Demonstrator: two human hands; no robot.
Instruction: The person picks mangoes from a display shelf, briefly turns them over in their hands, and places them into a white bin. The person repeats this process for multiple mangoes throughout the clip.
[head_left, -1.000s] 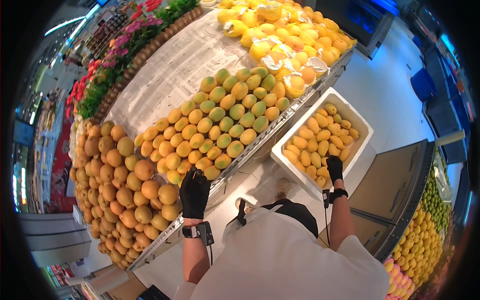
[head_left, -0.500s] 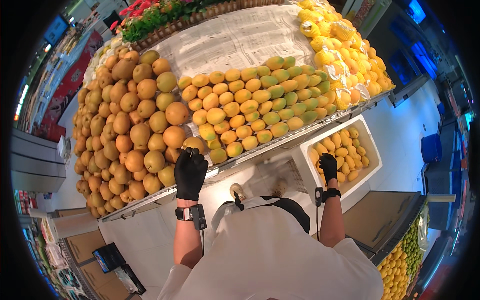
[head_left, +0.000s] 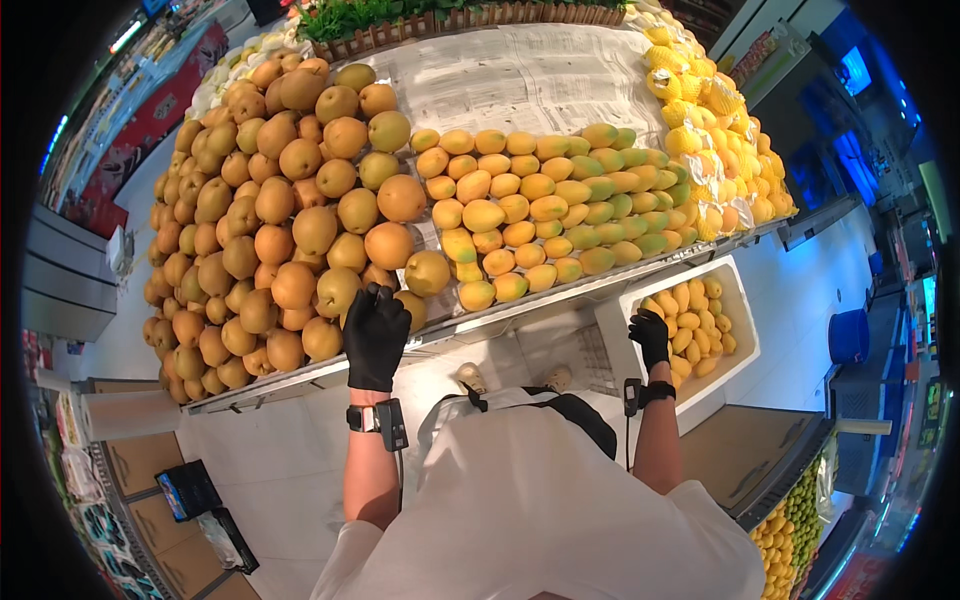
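My left hand (head_left: 376, 338), in a black glove, is at the front edge of a heap of round brown pears (head_left: 315, 230). Its fingers are curled in; whatever may be inside them is hidden. Just to its right, one pear (head_left: 427, 273) sits beside rows of yellow-green mangoes (head_left: 548, 208). My right hand (head_left: 650, 338), also gloved in black, hovers by the left rim of a white foam box (head_left: 748, 300). Inside the box lie loose yellow mangoes (head_left: 700, 330). The right fingers are bent, and I cannot make out anything in them.
Printed paper (head_left: 520, 80) covers the display behind the mango rows. Netted yellow fruit (head_left: 700, 120) is piled at the right end. A low wooden fence (head_left: 430, 25) with plants runs along the back. Brown cabinets (head_left: 735, 450) stand at lower right, and a blue bin (head_left: 848, 336) beyond the box.
The whole view has shifted, so the display sits farther right. My left hand has moved left along the pears, uncovering one at the edge. My right hand has drawn back to the box's left rim.
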